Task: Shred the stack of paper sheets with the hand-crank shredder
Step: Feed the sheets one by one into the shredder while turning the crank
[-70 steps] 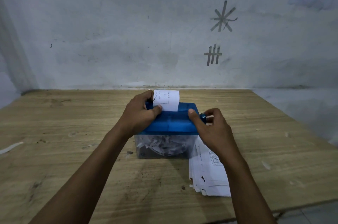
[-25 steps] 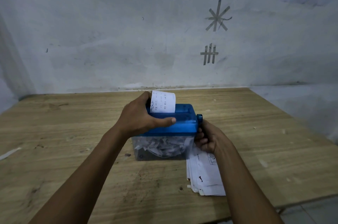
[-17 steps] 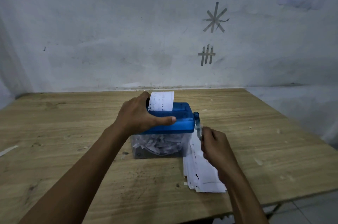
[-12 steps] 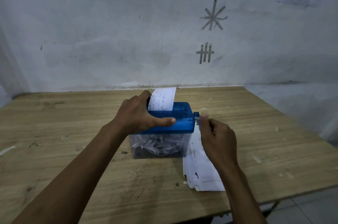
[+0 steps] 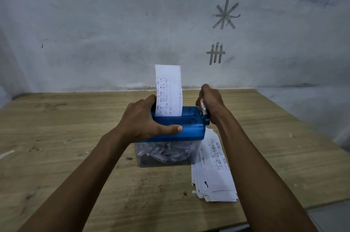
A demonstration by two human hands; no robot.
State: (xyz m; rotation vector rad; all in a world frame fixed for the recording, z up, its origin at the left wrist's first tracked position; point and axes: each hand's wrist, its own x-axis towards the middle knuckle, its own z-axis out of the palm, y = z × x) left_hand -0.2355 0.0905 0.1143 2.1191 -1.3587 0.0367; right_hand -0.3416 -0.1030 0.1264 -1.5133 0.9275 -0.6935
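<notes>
A small hand-crank shredder with a blue top [image 5: 191,127] and a clear bin [image 5: 164,154] full of white shreds stands mid-table. A printed paper strip [image 5: 168,89] stands upright in its slot, reaching well above the lid. My left hand [image 5: 144,121] grips the blue top from the left, thumb along the front edge. My right hand [image 5: 210,102] is curled around the crank handle at the shredder's right end, raised above the lid; the handle is mostly hidden. A stack of printed paper sheets [image 5: 214,171] lies on the table just right of the bin.
The wooden table [image 5: 66,137] ends at a grey wall [image 5: 113,23] with tape marks. A white paper scrap [image 5: 6,155] lies at the far left edge. Small paper bits dot the right side of the table. The table's right and front edges drop to a floor.
My right hand swung the crank from below the shredder's right side up to above the lid. The paper strip now stands much taller out of the slot. My left hand kept its grip.
</notes>
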